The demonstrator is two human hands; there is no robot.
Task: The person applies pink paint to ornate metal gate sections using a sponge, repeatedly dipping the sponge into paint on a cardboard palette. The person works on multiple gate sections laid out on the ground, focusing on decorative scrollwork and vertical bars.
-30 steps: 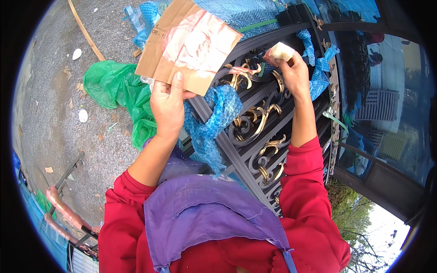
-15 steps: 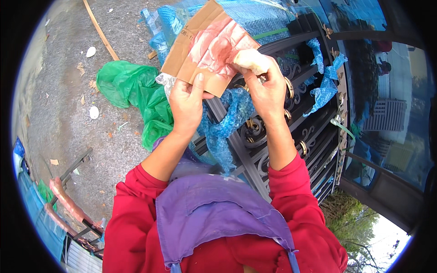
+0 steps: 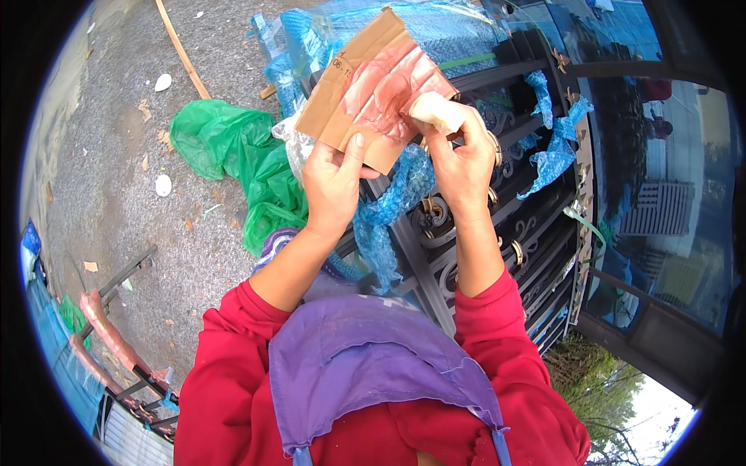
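Note:
My left hand (image 3: 332,182) grips the lower edge of a piece of brown cardboard (image 3: 336,106), its thumb on the upper face. A reddish-pink smear, wet-looking and wrinkled, covers much of that face. Between the fingers of my right hand (image 3: 460,165) is a pale, cream-coloured wad (image 3: 437,111), perhaps sponge or cloth, touching the right side of the smear. Beneath both hands lies a black metal gate (image 3: 416,256) with scrolls and gold-coloured rings. Crumpled blue bubble wrap (image 3: 381,225) hangs over its bars between my forearms.
Left of the gate a green plastic bag (image 3: 225,140) lies on the grey gravelly ground (image 3: 116,194). A wooden strip (image 3: 183,48) points away beyond it. Blue-wrapped panels (image 3: 412,31) sit at the far side. Dark glass panes (image 3: 660,194) stand at the right. Pink-wrapped bars (image 3: 113,330) are at lower left.
The cardboard and both hands have shifted slightly right and a little down in the picture. The wad still touches the smear, and both grips are unchanged.

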